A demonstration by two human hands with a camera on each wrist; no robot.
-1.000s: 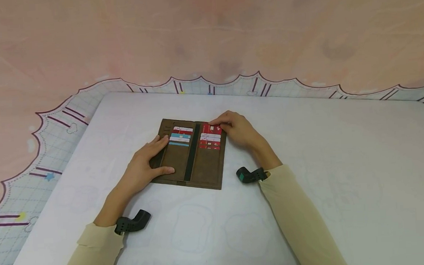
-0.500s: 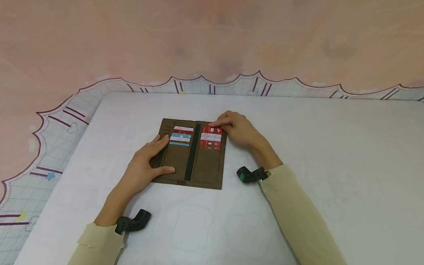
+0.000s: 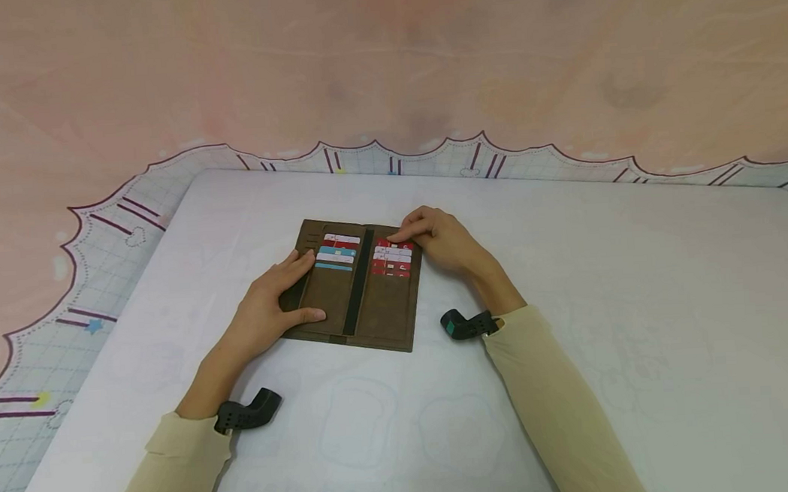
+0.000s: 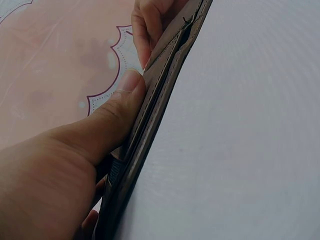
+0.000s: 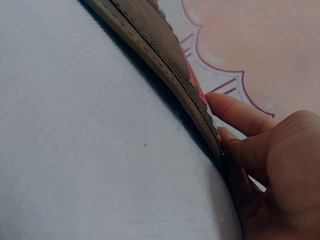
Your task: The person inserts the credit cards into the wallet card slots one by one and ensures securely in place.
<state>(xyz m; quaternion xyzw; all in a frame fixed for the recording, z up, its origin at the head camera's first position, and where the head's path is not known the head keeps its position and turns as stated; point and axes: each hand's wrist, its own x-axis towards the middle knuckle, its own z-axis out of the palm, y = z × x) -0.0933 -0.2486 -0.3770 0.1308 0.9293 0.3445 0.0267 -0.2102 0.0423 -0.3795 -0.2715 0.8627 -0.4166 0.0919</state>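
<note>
An open brown wallet [image 3: 332, 295] lies on the white surface, with cards in slots on both panels. My left hand [image 3: 262, 307] grips its left side; the thumb lies on the panel, and in the left wrist view some fingertips show under the wallet [image 4: 155, 95]. My right hand [image 3: 444, 239] is at the upper right corner, its index fingertip on the top red card [image 3: 382, 242]. In the right wrist view the index and thumb of this hand [image 5: 260, 145] touch the card edges and wallet rim, other fingers curling beneath. White and red cards [image 3: 391, 255] sit lower in that panel.
The white tabletop [image 3: 607, 301] spreads around the wallet, with faint printed shapes near the front. A pink cloth [image 3: 383, 66] with a scalloped, striped border [image 3: 355, 160] lies past its back and left edges. Black wrist devices [image 3: 248, 411] are worn on both wrists.
The top red card on the right panel has slid down deeper into its slot, my right index fingertip moving down with it. My left hand and the wallet have stayed put.
</note>
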